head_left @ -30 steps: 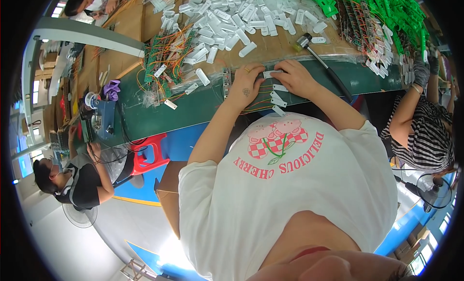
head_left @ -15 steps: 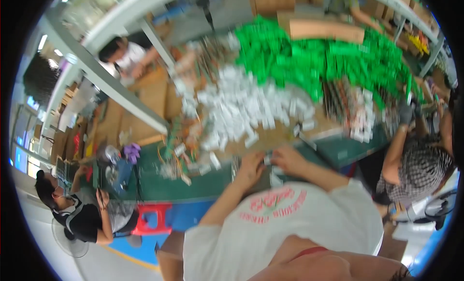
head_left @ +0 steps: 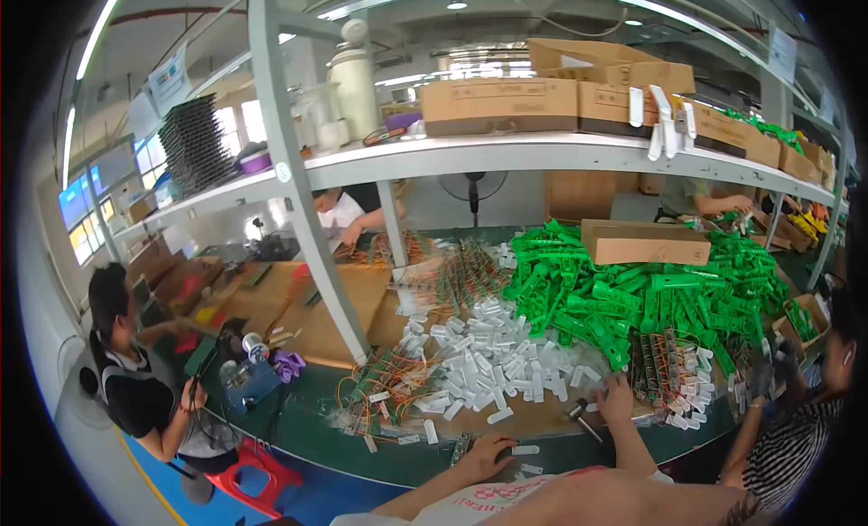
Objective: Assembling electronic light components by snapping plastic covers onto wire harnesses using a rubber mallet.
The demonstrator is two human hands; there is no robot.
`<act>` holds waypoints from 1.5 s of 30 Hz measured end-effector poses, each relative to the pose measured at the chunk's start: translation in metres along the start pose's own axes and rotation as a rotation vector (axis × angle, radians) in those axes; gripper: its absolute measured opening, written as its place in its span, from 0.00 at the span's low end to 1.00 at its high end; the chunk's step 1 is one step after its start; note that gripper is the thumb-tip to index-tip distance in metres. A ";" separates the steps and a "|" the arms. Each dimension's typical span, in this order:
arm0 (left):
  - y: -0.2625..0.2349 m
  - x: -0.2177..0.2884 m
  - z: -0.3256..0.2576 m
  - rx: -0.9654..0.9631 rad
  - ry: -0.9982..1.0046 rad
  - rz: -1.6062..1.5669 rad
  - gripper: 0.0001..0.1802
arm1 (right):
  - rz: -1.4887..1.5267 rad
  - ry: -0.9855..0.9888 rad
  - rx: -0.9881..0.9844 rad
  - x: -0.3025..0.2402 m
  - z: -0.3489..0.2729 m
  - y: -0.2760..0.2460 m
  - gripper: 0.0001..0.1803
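Observation:
My left hand (head_left: 486,460) is low over the green table edge with its fingers bent together, closed on the near end of a small white plastic piece (head_left: 525,450). Beside its knuckles sits a small metal block (head_left: 461,446). Farther right, my right hand (head_left: 617,399) reaches forward with fingers apart at the border of the white and green heaps; I see nothing in it. Just left of it lies a small hammer (head_left: 588,420), dark-headed with a pale handle. Beyond both hands spreads a heap of white plastic pieces (head_left: 488,363).
Green plastic parts (head_left: 588,300) form a large heap behind, with a carton (head_left: 644,242) on top. Wired circuit boards (head_left: 389,386) lie left; more (head_left: 665,372) lie right. A shelf (head_left: 542,151) with a grey post (head_left: 312,219) crosses above. Co-workers sit left (head_left: 145,372) and right (head_left: 805,427).
My hands were close together at the table edge; the right has moved away, forward and right, toward the heaps. The left stays near the metal block. The view has tilted up, showing the shelf.

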State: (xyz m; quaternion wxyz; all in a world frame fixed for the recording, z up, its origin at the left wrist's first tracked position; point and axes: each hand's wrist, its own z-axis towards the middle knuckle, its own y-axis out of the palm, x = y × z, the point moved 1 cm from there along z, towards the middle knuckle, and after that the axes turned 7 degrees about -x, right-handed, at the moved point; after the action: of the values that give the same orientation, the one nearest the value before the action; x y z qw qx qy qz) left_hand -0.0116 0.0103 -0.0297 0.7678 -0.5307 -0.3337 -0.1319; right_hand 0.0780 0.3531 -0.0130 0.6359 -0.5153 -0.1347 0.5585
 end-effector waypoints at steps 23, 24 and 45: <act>-0.005 -0.003 0.021 0.099 0.066 -0.011 0.21 | 0.150 -0.100 -0.020 -0.016 0.007 -0.015 0.08; -0.007 -0.001 0.020 0.111 0.111 -0.008 0.21 | 0.194 -0.108 -0.015 -0.023 0.003 -0.017 0.08; 0.012 -0.030 0.021 0.061 0.183 -0.092 0.23 | 0.217 -0.263 -0.087 -0.028 -0.029 0.014 0.06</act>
State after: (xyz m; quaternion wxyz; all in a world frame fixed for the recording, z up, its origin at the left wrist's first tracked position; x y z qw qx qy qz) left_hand -0.0352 0.0294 -0.0539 0.8040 -0.4771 -0.2899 -0.2047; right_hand 0.0820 0.3126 -0.0257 0.5259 -0.4763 -0.1843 0.6802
